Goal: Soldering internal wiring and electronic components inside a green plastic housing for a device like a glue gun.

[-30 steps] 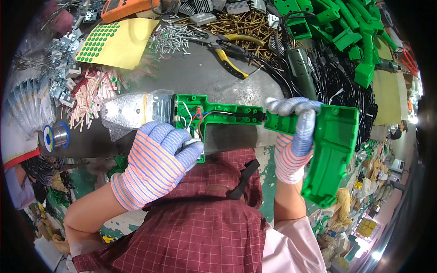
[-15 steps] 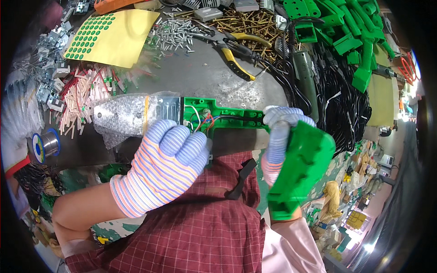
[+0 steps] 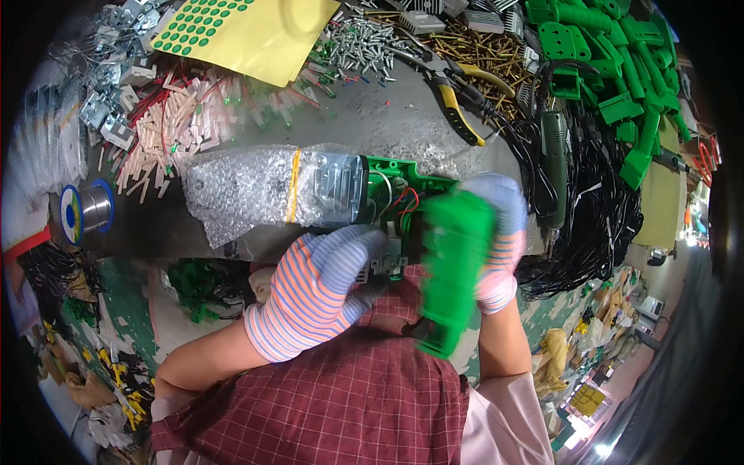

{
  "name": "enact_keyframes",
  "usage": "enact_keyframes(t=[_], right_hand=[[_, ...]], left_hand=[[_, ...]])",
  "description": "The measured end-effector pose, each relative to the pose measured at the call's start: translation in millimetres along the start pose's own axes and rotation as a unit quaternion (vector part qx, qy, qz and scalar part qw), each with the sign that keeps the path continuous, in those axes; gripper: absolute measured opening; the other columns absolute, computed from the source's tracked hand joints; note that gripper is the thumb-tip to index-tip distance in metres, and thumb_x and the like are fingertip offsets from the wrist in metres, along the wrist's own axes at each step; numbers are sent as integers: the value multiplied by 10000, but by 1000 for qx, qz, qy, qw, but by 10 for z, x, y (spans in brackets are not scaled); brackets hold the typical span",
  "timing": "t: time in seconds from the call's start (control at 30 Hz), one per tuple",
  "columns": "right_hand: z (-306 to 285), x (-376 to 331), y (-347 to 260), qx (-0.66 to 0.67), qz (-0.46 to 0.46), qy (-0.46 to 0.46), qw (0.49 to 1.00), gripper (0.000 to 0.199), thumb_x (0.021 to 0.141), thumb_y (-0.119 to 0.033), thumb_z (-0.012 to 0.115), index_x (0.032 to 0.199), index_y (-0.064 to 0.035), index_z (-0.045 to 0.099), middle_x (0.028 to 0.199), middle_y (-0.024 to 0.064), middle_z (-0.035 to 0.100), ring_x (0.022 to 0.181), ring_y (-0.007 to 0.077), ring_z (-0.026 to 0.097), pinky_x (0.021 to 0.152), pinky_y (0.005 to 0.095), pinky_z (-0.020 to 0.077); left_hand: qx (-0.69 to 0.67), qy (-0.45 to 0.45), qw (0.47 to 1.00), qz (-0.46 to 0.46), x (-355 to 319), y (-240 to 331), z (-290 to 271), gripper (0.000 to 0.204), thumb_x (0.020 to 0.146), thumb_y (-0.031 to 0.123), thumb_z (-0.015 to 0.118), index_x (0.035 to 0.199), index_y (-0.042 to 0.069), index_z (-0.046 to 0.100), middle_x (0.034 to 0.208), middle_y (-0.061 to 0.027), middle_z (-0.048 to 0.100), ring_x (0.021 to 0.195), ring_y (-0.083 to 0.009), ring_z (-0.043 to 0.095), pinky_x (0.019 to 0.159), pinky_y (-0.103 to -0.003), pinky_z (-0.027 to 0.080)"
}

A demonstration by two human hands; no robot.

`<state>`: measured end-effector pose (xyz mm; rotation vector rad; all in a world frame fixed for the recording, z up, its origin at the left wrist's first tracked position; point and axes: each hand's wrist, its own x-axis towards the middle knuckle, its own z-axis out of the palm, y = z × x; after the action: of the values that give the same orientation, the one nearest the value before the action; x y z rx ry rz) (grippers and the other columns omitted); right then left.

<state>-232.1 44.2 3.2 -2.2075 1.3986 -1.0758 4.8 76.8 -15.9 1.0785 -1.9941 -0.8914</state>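
My left hand (image 3: 318,287), in a striped knit glove, rests on the near edge of an open green plastic housing (image 3: 391,186) with red and white wires inside. A clear part wrapped in bubble wrap (image 3: 256,190) with a yellow band sticks out of the housing's left end. My right hand (image 3: 500,240), also gloved, grips a green plastic cover shell (image 3: 453,271), blurred and tilted over the right end of the housing.
The grey worktop holds a solder spool (image 3: 85,209) at left, a yellow sheet of green dot stickers (image 3: 232,31), loose screws (image 3: 360,46), yellow-handled pliers (image 3: 457,108), a green electric screwdriver (image 3: 554,163) with black cables, and several green plastic shells (image 3: 612,62) at top right.
My right hand has swung the green cover shell leftward from the right side to over the housing. My left hand slid a little right along the housing's near edge.
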Motion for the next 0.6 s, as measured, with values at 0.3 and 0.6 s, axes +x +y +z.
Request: enact_keyframes(t=[0.3,0.6], right_hand=[[-263,-168,-31,289,85,182,936,450,822,-181,772,1195,-66,549,1018,85,601,1020,273,597,1033,515,434],[-177,-119,-93,246,123,170,946,334,812,-88,753,1096,-47,581,1046,100,630,1019,258,625,917,385,502]], left_hand=[[45,-80,995,50,138,8,-141,685,794,179,702,1440,111,484,939,-111,533,754,-296,590,657,-420,518],[73,-125,989,16,163,29,-119,635,720,170,741,1332,99,587,1051,-143,542,853,-331,579,725,-432,512]])
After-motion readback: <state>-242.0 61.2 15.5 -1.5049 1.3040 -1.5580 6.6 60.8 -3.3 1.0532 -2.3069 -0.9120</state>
